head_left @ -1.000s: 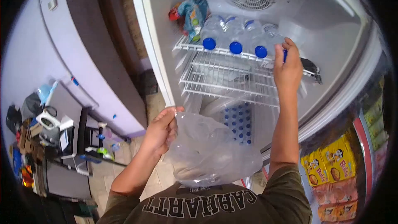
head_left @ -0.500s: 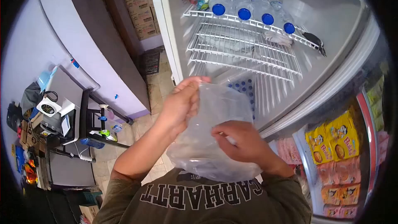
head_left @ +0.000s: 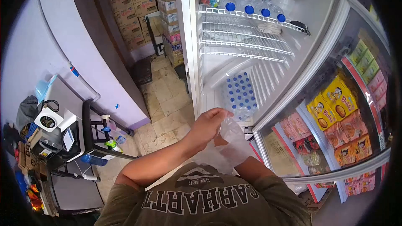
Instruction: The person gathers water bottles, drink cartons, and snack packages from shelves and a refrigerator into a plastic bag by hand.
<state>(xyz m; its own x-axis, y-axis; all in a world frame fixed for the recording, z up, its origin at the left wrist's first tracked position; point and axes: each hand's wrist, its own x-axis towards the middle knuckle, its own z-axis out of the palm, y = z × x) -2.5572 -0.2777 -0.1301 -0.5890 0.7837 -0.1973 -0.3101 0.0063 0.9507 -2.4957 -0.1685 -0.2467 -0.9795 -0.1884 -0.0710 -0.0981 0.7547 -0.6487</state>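
My left hand [head_left: 209, 126] pinches the top edge of a translucent plastic bag [head_left: 234, 138], in front of the open fridge. Behind the bag's film, partly hidden, is my right hand [head_left: 222, 141]; its fingers show only faintly through the plastic, and whether they grip it is unclear. The bag hangs between both hands, close to my shirt. Beyond it, many blue-capped bottles [head_left: 241, 92] stand packed together on the fridge floor.
Blue-capped bottles [head_left: 248, 8] lie on the top wire shelf [head_left: 251, 16]. The glass fridge door [head_left: 301, 113] stands open at the right, with noodle packs [head_left: 335, 100] behind it. A black table frame [head_left: 88, 121] is at the left; stacked cartons [head_left: 130, 12] stand at the back.
The view has shifted, showing more of the fridge floor and door. My left hand still pinches the bag; my right hand has gone from in front of the bag to behind its film.
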